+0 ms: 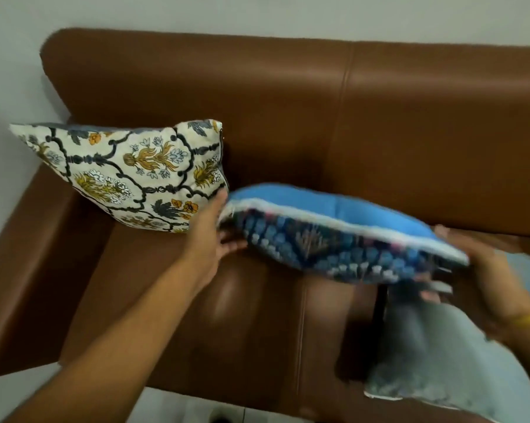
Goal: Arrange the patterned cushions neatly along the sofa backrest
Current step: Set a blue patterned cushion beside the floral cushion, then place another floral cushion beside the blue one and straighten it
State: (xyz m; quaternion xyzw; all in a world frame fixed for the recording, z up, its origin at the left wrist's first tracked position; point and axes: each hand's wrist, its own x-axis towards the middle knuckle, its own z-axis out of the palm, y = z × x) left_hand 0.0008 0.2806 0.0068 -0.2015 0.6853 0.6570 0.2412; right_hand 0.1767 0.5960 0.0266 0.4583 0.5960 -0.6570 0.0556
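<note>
A cream cushion with a black lattice and yellow flowers leans in the left corner of the brown leather sofa, against the backrest. A blue patterned cushion with a plain blue back is held almost flat above the seat, blurred by motion. My left hand grips its left edge, fingers under it. My right hand grips its right end. A third cushion, pale grey-blue, lies on the seat at the lower right, partly under my right forearm.
The sofa's left armrest runs down the left side. A pale wall stands behind the backrest. Bare brown seat shows below the held cushion. A tiled floor strip appears at the bottom.
</note>
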